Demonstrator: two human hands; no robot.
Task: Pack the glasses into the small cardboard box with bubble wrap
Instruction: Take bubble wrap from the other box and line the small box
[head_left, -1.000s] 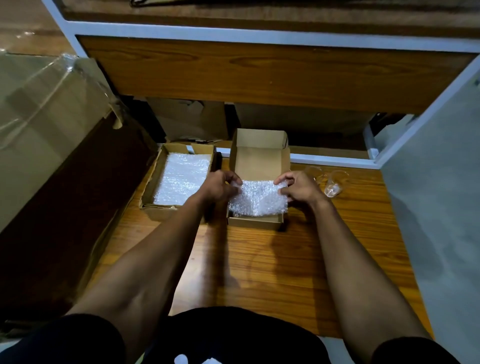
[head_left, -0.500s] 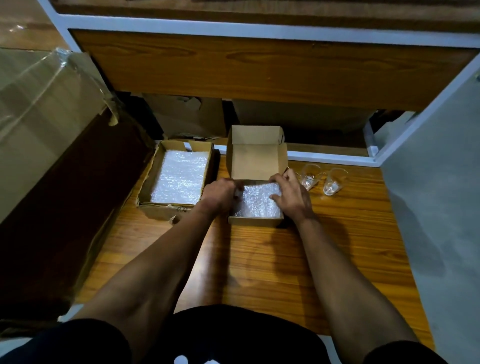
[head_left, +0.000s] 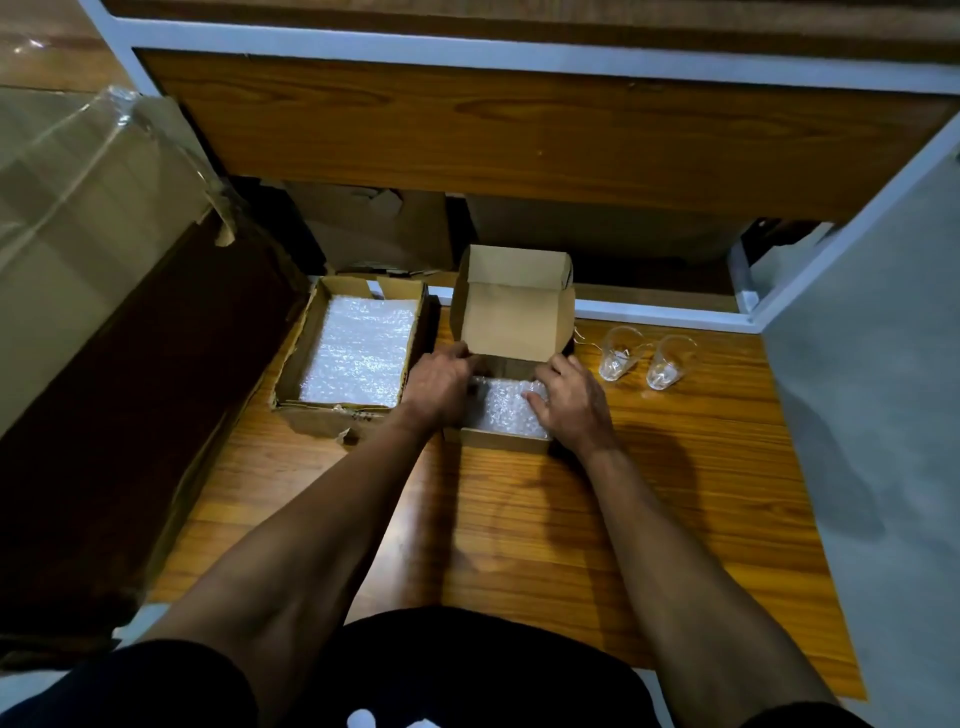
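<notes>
Far off to the left of your left hand stood a big plastic-wrapped carton (head_left: 78, 218), leaning against a dark panel. Just to the left of that hand sat a larger open cardboard box (head_left: 306, 358) holding a flat stack of bubble wrap sheets (head_left: 358, 358). Your left hand (head_left: 439, 382) rested at the left wall of the small cardboard box (head_left: 506, 441), its fingers reaching over the rim and down onto the bubble wrap (head_left: 506, 413) inside; you could not tell from this angle whether those fingers were pinching the sheet or only pressing it. The sheet lay in the bottom of the box, between your two hands, and the box's lid stood upright just beyond your fingertips. Your right hand (head_left: 571, 402) lay flat over the right side of the box, fingers fairly straight and spread, pressing the wrap down, gripping nothing. To the right of that hand, near but not touching, two clear glasses (head_left: 641, 358) stood side by side on the wooden table (head_left: 519, 545), outside the box.
</notes>
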